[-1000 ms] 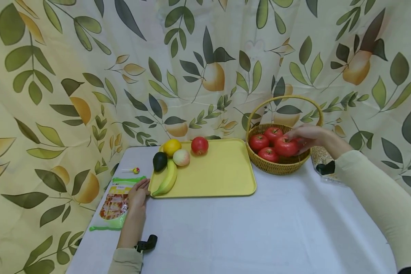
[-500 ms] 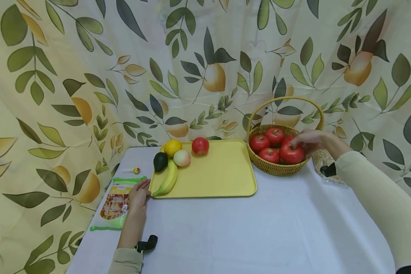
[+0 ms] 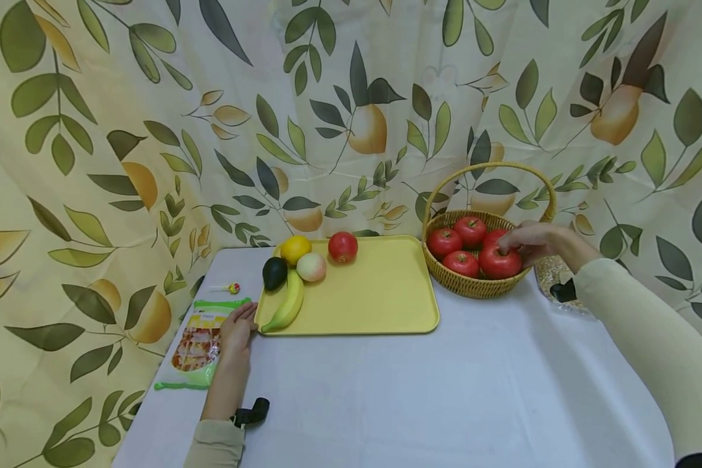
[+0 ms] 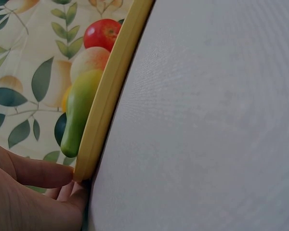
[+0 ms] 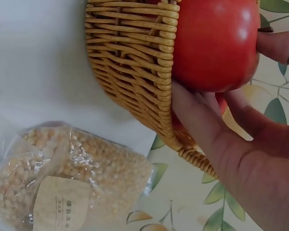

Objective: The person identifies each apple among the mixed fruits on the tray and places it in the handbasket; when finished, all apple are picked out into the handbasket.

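Note:
My right hand [image 3: 529, 240] grips a red apple [image 3: 500, 261] at the right side of the wicker basket [image 3: 474, 288]. In the right wrist view the thumb lies by the stem of the apple [image 5: 214, 43] and the fingers reach beneath it, beside the basket wall [image 5: 130, 72]. Several more red apples [image 3: 461, 263] fill the basket. My left hand [image 3: 236, 330] touches the near left corner of the yellow tray [image 3: 363, 286], fingers fairly straight. A banana [image 3: 286, 304], an avocado [image 3: 275, 273], a lemon [image 3: 295, 250], a peach [image 3: 311, 267] and a red apple [image 3: 342, 247] lie on the tray.
A green-and-white food packet [image 3: 195, 344] lies under and beside the left forearm, with a lollipop [image 3: 228, 288] beyond it. Right of the basket lies a clear bag of pale kernels [image 5: 72, 168]. A leaf-patterned curtain [image 3: 351, 117] hangs behind the white table [image 3: 386, 396].
The right hand has lowered its apple into the basket's right side, and its thumb now shows on top. The left hand has stayed at the tray corner.

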Action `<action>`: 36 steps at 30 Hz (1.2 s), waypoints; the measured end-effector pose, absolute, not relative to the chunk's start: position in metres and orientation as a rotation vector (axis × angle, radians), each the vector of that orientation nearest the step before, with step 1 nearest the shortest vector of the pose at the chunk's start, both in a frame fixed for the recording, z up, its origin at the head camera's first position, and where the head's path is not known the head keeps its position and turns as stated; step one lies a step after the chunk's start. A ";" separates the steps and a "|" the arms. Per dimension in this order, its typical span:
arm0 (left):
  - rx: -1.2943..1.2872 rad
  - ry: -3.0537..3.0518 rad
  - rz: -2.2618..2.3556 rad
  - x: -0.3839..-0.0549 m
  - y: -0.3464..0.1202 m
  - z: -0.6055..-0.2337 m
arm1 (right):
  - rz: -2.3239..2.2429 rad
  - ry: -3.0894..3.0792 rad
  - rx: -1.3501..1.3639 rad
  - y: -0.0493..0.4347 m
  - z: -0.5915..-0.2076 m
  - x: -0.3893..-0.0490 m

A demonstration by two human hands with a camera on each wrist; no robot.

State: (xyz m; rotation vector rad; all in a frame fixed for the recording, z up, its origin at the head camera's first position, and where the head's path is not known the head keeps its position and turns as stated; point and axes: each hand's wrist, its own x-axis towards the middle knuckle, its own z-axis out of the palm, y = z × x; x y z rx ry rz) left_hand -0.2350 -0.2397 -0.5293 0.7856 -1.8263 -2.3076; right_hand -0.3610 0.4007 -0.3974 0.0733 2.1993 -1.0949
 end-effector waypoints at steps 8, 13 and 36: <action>0.793 -1.838 -2.315 -0.232 -0.240 -0.529 | -1.143 2.204 0.052 0.407 -0.400 -0.363; 0.767 -1.839 -2.321 -0.231 -0.241 -0.528 | -1.111 2.267 0.037 0.410 -0.400 -0.362; 0.743 -1.826 -2.344 -0.234 -0.242 -0.528 | -1.112 2.551 0.050 0.395 -0.395 -0.349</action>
